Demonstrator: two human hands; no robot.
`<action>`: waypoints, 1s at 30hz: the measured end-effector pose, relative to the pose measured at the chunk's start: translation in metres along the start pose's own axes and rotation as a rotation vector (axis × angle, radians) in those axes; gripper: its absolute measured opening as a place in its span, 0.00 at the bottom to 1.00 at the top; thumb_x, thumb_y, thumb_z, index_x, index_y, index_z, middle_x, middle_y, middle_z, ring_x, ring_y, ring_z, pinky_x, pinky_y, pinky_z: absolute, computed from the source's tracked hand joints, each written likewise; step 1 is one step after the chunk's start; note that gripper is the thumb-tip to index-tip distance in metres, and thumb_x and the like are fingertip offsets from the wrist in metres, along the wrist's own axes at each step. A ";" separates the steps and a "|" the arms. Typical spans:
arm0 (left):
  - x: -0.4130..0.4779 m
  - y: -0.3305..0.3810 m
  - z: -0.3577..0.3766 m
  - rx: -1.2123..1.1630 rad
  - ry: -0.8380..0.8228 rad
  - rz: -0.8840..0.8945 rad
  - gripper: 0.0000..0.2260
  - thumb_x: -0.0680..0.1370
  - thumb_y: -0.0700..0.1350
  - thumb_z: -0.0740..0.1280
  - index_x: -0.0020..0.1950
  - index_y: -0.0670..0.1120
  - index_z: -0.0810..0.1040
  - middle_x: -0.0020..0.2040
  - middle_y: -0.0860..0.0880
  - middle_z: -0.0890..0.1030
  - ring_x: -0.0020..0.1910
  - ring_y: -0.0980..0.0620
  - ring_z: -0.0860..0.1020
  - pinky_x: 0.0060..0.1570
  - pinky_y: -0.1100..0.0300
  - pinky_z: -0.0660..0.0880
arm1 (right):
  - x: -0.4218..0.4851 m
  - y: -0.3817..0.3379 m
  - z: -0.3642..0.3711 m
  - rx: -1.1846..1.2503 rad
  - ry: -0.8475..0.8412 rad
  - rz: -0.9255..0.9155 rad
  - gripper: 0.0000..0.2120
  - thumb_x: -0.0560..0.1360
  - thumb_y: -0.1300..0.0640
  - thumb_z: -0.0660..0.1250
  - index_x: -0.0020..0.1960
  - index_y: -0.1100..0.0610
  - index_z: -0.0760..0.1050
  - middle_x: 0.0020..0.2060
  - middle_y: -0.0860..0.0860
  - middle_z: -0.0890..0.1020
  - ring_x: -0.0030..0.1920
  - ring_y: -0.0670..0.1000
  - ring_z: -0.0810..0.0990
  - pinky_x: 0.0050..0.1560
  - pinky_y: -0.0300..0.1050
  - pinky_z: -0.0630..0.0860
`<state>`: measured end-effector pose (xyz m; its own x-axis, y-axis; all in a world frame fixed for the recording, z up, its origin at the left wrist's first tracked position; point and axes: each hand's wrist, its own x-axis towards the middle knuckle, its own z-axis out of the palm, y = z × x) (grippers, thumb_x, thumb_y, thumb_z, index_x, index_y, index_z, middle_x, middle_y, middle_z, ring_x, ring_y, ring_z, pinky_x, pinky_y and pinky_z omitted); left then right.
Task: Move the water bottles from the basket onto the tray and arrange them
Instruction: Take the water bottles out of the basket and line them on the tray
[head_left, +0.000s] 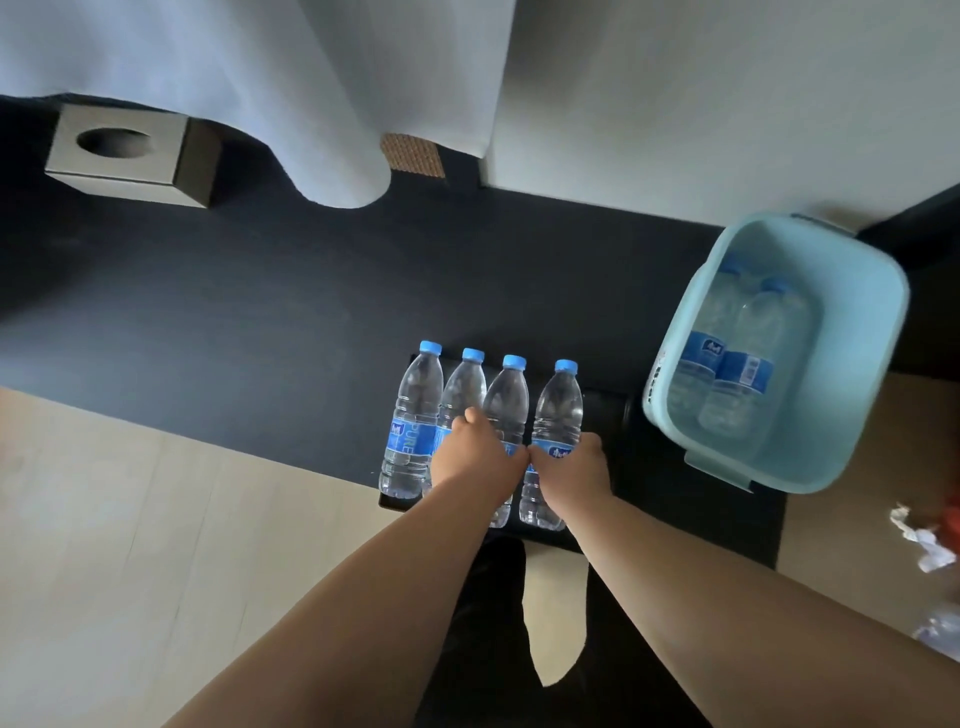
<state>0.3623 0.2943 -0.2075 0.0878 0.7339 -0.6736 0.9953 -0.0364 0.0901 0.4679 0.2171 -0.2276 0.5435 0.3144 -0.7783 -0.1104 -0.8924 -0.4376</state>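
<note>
Several clear water bottles with blue caps and blue labels stand upright in a row on a black tray (605, 415). My left hand (475, 454) grips the third bottle from the left (506, 395) around its label. My right hand (571, 470) grips the rightmost bottle (558, 410) at its middle. The two hands touch each other. The leftmost bottle (410, 421) and the second bottle (462, 389) stand free. To the right, a light blue basket (841, 415) holds two more bottles (737, 358) lying inside it.
The tray and basket rest on a dark counter (234, 312). A grey tissue box (130, 156) sits at the back left, and a white curtain (291, 104) hangs behind. Crumpled paper (919, 540) lies on the floor at the right.
</note>
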 end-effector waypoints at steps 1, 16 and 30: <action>0.000 0.001 0.002 0.001 0.007 -0.007 0.34 0.73 0.67 0.70 0.66 0.45 0.66 0.61 0.47 0.76 0.54 0.45 0.81 0.38 0.51 0.73 | 0.002 0.001 0.000 0.005 0.001 0.000 0.22 0.74 0.51 0.78 0.58 0.53 0.67 0.53 0.54 0.77 0.43 0.53 0.83 0.34 0.47 0.80; 0.002 0.015 0.014 0.081 0.003 -0.011 0.31 0.76 0.65 0.69 0.68 0.43 0.68 0.64 0.46 0.76 0.53 0.45 0.82 0.33 0.53 0.70 | 0.016 0.014 -0.005 0.004 -0.104 -0.059 0.24 0.75 0.47 0.78 0.61 0.53 0.69 0.54 0.52 0.81 0.48 0.51 0.83 0.46 0.47 0.81; -0.003 -0.002 -0.013 0.136 0.054 0.150 0.16 0.81 0.57 0.66 0.61 0.48 0.71 0.50 0.51 0.80 0.39 0.49 0.75 0.31 0.56 0.68 | 0.013 -0.001 -0.018 -0.313 -0.177 -0.087 0.21 0.81 0.45 0.70 0.64 0.59 0.70 0.50 0.54 0.82 0.43 0.53 0.84 0.37 0.47 0.80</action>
<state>0.3594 0.3012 -0.1963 0.2368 0.7486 -0.6193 0.9680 -0.2366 0.0842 0.4903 0.2162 -0.2289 0.3847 0.4197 -0.8221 0.2044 -0.9073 -0.3676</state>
